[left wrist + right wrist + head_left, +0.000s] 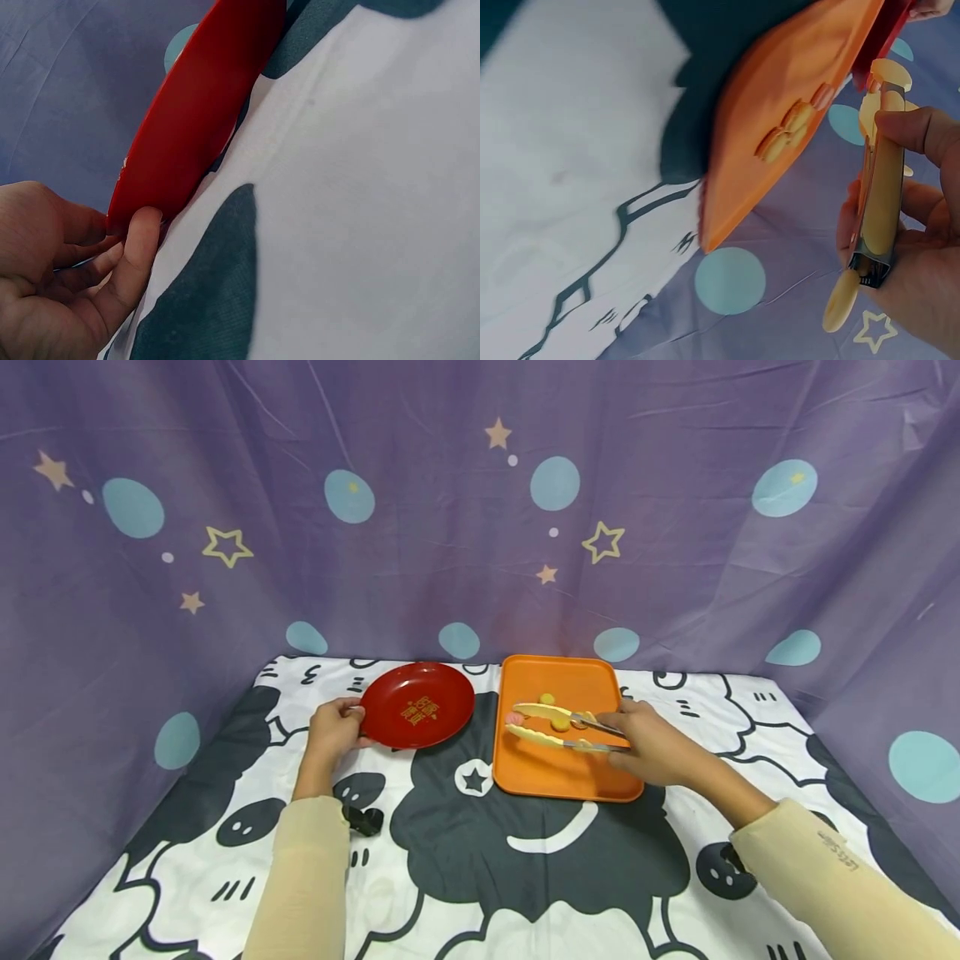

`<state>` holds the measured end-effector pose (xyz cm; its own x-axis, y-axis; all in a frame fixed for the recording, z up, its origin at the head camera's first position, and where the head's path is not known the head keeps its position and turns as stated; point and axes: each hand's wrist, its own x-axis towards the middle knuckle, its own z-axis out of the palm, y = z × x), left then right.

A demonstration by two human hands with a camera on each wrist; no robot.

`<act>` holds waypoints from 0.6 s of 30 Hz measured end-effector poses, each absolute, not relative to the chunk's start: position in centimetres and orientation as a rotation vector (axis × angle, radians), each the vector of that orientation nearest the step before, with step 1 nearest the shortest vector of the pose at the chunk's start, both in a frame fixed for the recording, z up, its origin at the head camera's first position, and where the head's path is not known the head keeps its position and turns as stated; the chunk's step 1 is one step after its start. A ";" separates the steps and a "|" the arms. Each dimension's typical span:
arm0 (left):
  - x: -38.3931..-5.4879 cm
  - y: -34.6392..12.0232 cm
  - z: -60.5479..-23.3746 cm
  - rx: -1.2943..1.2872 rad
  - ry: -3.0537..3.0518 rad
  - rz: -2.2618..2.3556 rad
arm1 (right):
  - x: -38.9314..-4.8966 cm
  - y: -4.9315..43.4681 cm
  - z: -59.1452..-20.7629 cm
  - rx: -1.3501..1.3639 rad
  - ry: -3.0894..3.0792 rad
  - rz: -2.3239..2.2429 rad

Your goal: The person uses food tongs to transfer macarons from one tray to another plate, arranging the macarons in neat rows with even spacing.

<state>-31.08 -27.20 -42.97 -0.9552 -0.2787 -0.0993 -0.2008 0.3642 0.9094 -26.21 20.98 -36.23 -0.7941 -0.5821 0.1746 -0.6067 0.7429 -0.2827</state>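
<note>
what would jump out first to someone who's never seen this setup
Probably the bright red plate, its rim held by the left hand, and the orange tray just right of it on the black-and-white cloth. Next come the pale yellow tongs in the right hand, over the tray. Behind everything hangs a purple curtain dotted with stars and blue spots.

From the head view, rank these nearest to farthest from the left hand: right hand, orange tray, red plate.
1. Red plate: nearest, its left rim held in the left hand.
2. Orange tray: next, just right of the plate.
3. Right hand: farthest, at the tray's right side, holding the tongs.
</note>
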 end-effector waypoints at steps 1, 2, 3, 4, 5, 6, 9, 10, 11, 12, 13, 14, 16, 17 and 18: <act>-31.1 -27.2 -43.0 0.444 -2.535 -1.673 | -26.4 20.7 -36.2 0.984 -2.850 0.509; -31.0 -27.2 -43.0 0.445 -2.535 -1.674 | -26.6 20.4 -36.1 0.989 -2.841 0.510; -31.0 -27.2 -43.0 0.443 -2.535 -1.675 | -26.8 20.1 -36.1 0.990 -2.835 0.514; -31.0 -27.1 -43.0 0.442 -2.534 -1.676 | -27.0 19.8 -36.0 0.991 -2.829 0.515; -31.0 -27.2 -43.0 0.442 -2.534 -1.675 | -27.2 19.5 -36.0 0.991 -2.824 0.516; -31.0 -27.1 -42.9 0.442 -2.533 -1.679 | -27.4 19.2 -35.9 0.990 -2.822 0.521; -31.0 -27.1 -43.0 0.437 -2.529 -1.676 | -28.2 18.2 -35.8 0.987 -2.815 0.540; -31.0 -27.1 -43.0 0.437 -2.528 -1.673 | -28.4 17.9 -35.7 0.989 -2.810 0.548; -31.0 -27.2 -43.0 0.434 -2.529 -1.669 | -28.7 17.6 -35.7 0.993 -2.805 0.553; -31.0 -27.2 -43.0 0.430 -2.529 -1.667 | -29.0 17.3 -35.7 1.002 -2.796 0.557; -31.0 -27.2 -43.0 0.427 -2.529 -1.663 | -29.3 17.0 -35.7 1.011 -2.787 0.558; -31.0 -27.2 -43.0 0.429 -2.529 -1.660 | -29.6 16.8 -35.7 1.017 -2.784 0.557; -31.0 -27.2 -43.1 0.422 -2.528 -1.659 | -30.2 16.2 -35.7 1.029 -2.780 0.552; -31.0 -27.3 -43.1 0.420 -2.528 -1.660 | -30.5 16.0 -35.8 1.035 -2.780 0.548; -31.0 -27.3 -43.1 0.421 -2.526 -1.661 | -30.7 15.7 -35.8 1.035 -2.785 0.551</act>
<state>-31.04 -27.26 -43.09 -0.9581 -0.2760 -0.0763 -0.1795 0.3710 0.9111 -30.67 15.68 -35.78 -0.7589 -0.6073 0.2349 -0.6510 0.6999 -0.2938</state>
